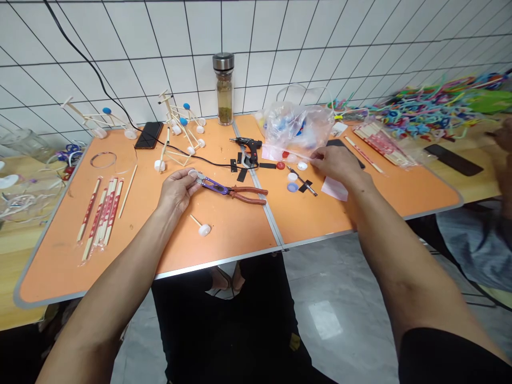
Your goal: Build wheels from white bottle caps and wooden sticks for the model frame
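Note:
My left hand [178, 189] is closed, pinching a small white bottle cap [193, 174] between thumb and fingers. Against its fingertips lies a purple-bodied tool [216, 186], with pliers [250, 195] with reddish-brown handles beside it. In front of that hand, a short wooden stick with a white cap wheel [204, 230] rests on the table. Farther right, my right hand [340, 165] is closed at the end of a pale thin stick [298, 154]. Near its fingers are a white cap [302, 166], a red cap [280, 166], a bluish cap [292, 187] and a pen-like knife [306, 183].
A black glue gun [248, 146] stands mid-table, its cord running left. Behind are stick frames [182, 128] with cap wheels, a phone [149, 135], a tea bottle [224, 90] and a plastic bag [298, 125]. Wrapped chopsticks [106, 213] lie left; another person's hand [502, 133] shows right.

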`<state>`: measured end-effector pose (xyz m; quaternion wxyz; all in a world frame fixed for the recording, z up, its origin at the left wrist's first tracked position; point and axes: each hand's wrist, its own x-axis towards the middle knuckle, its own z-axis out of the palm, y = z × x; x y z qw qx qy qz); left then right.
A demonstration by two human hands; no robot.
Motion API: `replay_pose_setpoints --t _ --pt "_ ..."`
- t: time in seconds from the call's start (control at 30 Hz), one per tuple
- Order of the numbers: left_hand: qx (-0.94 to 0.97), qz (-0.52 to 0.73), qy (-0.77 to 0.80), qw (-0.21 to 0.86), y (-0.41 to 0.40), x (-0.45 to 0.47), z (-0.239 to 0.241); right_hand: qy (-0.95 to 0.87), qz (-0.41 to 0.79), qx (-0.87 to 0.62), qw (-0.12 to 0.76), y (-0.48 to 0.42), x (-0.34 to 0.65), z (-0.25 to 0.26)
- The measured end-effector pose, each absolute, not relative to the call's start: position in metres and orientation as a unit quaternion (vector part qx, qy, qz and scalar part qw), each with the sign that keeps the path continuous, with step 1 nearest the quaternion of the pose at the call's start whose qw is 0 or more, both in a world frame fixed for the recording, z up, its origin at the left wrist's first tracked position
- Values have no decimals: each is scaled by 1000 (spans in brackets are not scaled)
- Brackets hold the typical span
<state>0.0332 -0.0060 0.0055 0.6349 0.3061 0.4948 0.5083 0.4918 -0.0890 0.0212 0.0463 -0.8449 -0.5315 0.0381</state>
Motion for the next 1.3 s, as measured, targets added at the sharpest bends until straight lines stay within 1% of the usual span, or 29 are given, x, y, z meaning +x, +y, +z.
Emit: replay_pose_setpoints --t 0.1,0.17,0.3,0.4,0.63,0.73,0.93,1.17,1.3 --pt "308 510 494 633 -5 33 4 -530 -6 -845 69 -90 477 26" --pt "310 509 493 634 -5 32 2 -538 -31 -836 106 -87 458 30" --pt "316 502 492 637 -4 32 0 -599 40 -773 205 -63 408 34" --pt "314 502 495 636 -4 31 -1 -602 73 -761 232 -33 375 34" --pt "311 511 479 643 -5 31 0 -563 175 -779 214 9 339 30" --pt "308 514 471 647 -6 31 1 -545 199 -781 234 14 332 27" --pt "303 506 473 654 -6 32 4 -541 160 -792 233 25 318 27" --pt "308 506 471 653 -6 32 3 -558 156 -779 240 39 312 22" --pt "309 509 471 651 -5 31 3 -579 135 -773 222 35 312 25"
